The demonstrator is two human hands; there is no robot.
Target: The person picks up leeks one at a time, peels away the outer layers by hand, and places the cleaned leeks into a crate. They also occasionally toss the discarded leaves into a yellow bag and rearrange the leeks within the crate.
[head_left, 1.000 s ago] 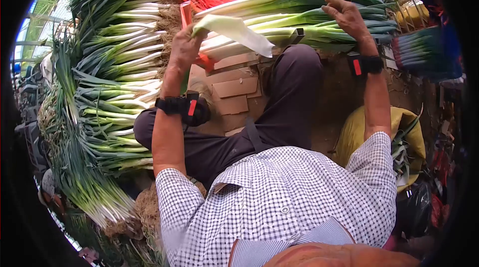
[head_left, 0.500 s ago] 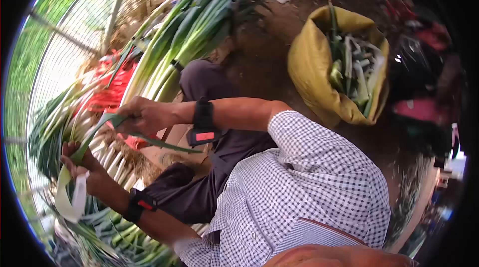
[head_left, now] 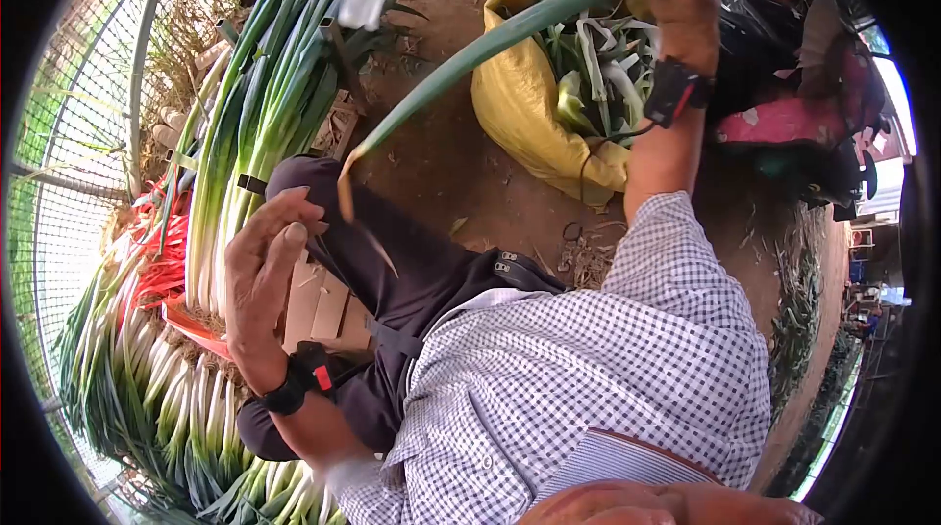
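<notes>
My right hand (head_left: 681, 0), at the top right, is closed around a peeled leek leaf (head_left: 510, 30). The leaf's green part hangs in a long curve down to the left, its dry tip over my knee, while a pale part stretches left along the top edge. Behind it is a yellow sack (head_left: 510, 103) holding leaf scraps (head_left: 603, 74). My left hand (head_left: 270, 270) is raised near my knee, fingers curved and apart, with nothing in it. Just beyond that hand lies a bundle of leeks (head_left: 265, 123), roots toward me.
Rows of leeks (head_left: 176, 398) lie at the lower left. Red ties (head_left: 162, 250) sit between them and the bundle. Cardboard (head_left: 319, 304) lies by my legs. Wire mesh (head_left: 69, 152) stands at the far left, a black bag (head_left: 755, 35) at the right.
My right hand has swung from beside my left hand to above the sack, carrying the leaf. My left hand has let go of the leaf. The view has shifted right.
</notes>
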